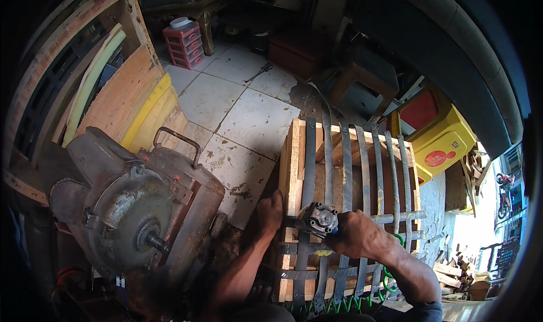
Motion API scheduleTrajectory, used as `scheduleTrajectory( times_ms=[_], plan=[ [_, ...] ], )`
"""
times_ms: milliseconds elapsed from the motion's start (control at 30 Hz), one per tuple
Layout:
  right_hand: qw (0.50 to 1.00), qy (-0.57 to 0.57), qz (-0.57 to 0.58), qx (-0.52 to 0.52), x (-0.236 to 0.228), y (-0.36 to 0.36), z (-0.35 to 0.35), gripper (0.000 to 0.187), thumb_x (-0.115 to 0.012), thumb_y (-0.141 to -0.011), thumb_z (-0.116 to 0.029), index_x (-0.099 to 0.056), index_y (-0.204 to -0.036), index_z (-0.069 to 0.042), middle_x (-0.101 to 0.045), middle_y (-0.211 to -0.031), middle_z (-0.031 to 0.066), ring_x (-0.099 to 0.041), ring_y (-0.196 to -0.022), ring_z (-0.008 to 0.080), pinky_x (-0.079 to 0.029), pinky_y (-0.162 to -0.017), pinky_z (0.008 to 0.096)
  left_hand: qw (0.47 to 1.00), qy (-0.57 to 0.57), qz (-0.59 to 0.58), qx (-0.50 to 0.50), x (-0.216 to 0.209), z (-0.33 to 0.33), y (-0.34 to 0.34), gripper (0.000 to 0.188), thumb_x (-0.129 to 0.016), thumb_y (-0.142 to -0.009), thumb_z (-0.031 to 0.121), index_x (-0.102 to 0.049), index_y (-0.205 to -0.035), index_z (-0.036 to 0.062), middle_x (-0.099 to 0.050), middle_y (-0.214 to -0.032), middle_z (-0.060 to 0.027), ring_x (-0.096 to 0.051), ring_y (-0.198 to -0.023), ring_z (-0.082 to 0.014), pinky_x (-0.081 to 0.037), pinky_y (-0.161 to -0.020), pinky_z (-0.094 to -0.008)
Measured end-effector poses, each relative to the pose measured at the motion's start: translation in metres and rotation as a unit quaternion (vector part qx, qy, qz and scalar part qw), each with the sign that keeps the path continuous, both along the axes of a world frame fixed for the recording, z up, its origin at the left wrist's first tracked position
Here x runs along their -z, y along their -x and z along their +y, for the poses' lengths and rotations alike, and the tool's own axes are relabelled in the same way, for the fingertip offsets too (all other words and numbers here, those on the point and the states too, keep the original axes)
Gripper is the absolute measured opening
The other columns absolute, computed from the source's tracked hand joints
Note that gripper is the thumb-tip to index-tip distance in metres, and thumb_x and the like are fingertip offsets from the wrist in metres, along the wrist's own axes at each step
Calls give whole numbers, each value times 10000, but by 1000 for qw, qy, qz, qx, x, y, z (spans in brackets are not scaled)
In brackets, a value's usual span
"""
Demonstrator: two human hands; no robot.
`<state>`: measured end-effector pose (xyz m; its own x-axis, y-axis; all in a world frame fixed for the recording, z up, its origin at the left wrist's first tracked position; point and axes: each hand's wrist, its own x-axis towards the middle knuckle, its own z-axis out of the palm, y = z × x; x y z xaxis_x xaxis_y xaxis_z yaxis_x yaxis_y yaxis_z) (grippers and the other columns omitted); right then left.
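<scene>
A wooden frame lies before me, strung with dark webbing straps running lengthwise and several crossing them. My right hand is closed round an air stapler, its round metal head over the straps near the frame's left side. A green coiled air hose hangs by my right forearm and loops along the frame's near end. At the frame's left edge my left hand is closed at the end of a crosswise strap; its fingertips are mostly hidden.
A rusty compressor with a large motor stands close on my left. Boards and foam pieces lean behind it. A pink drawer unit stands on the tiled floor. Right are a yellow bin and wood scraps.
</scene>
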<state>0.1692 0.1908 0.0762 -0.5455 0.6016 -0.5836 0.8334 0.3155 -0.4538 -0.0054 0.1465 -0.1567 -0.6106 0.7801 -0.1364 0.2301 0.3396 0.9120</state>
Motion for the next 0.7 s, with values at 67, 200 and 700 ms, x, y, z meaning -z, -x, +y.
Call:
scheduleTrajectory(
  times_ms=[67,200,700],
  plan=[
    [1000,-6,12,12,-5,-6,-4,310,-684,-845,-192,-663,-992,80,-686,-835,311,-697,-870,454,-564,-796,491,1000,-6,7,8,-8,1,1,623,-495,-1013,410,-583,-715,-130,-508,-590,-290,-603,-540,-362,-419,-572,-484],
    [997,-50,-6,59,-37,-40,-34,327,-712,-824,-186,-662,-994,88,-688,-789,291,-721,-806,413,-554,-728,480,997,-74,-21,-27,28,4,0,603,-486,-1015,380,-534,-704,-134,-451,-589,-308,-555,-470,-321,-395,-539,-495],
    [850,-46,137,507,114,-243,-349,446,-645,-883,-132,-546,-1300,-12,-624,-1043,107,-579,-906,216,-502,-795,378,975,-99,196,-22,-58,55,39,348,-489,-1023,288,-590,-954,-38,-630,-841,-225,-608,-827,-423,-461,-776,-494]
  ],
)
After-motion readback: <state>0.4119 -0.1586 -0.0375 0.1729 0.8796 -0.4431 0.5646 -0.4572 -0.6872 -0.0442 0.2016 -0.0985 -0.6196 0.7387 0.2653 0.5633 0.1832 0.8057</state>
